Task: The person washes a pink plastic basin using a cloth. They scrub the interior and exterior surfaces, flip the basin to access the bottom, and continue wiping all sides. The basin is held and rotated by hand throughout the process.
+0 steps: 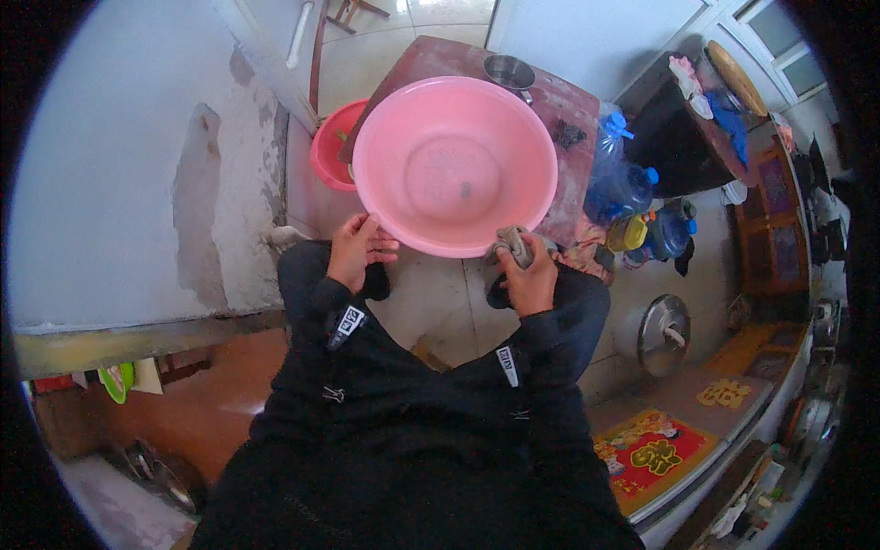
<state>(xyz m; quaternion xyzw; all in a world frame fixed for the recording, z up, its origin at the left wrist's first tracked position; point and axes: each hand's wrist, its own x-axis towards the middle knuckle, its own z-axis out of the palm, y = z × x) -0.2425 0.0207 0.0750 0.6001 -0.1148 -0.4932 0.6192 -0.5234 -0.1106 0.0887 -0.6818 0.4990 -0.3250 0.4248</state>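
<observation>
A large pink plastic basin (454, 174) rests on the small reddish-brown table (449, 57), its near rim reaching over the edge toward me. The inside shows a dark smudge near the bottom. At the basin's near left rim is my left hand (356, 254), thumb against the edge, fingers stretched and slightly apart. My right hand (532, 280) is closed on a crumpled grey-brown cloth (515, 244), held against the near right rim. Part of the cloth is hidden by the fingers.
A metal cup (509, 71) stands behind the basin; a red basin (335, 147) sits lower left. Blue-capped plastic bottles (632, 188), a yellow jug (628, 233) and a black bin (678, 137) are at right. A round metal lid (662, 335) lies farther right. A wall (147, 183) bounds the left.
</observation>
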